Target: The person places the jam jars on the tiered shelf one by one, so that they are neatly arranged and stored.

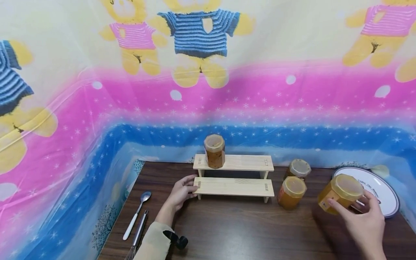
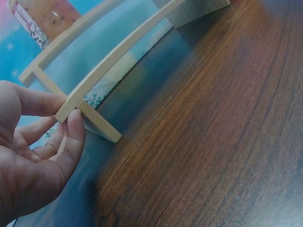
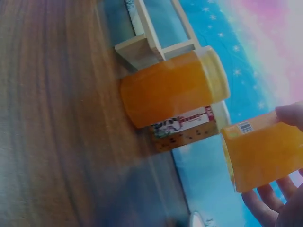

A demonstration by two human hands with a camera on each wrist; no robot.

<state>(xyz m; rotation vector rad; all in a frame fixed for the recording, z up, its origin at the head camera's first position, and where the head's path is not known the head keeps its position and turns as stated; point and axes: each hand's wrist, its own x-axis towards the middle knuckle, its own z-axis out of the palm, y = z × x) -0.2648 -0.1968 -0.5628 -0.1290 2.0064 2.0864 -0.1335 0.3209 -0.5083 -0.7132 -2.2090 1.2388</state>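
A two-step wooden rack (image 1: 232,186) stands near the back of the table. My left hand (image 1: 180,193) pinches the left end of its lower step; the left wrist view has thumb and fingers around that board's end (image 2: 71,106). On the upper step's left end stands a jar with dark specks (image 1: 214,153). My right hand (image 1: 367,215) holds an amber jar (image 1: 339,195) above the table at the right, tilted. Between rack and right hand stand two more jars: an orange one (image 1: 290,195) and, partly hidden behind it, another (image 1: 296,169).
A white plate with a dark rim (image 1: 386,196) lies at the back right, partly behind the held jar. To the left of my left arm lie a white-handled spoon (image 1: 134,216) and a whisk (image 1: 140,229). A printed cloth (image 1: 208,104) hangs behind the dark wooden table (image 1: 240,231).
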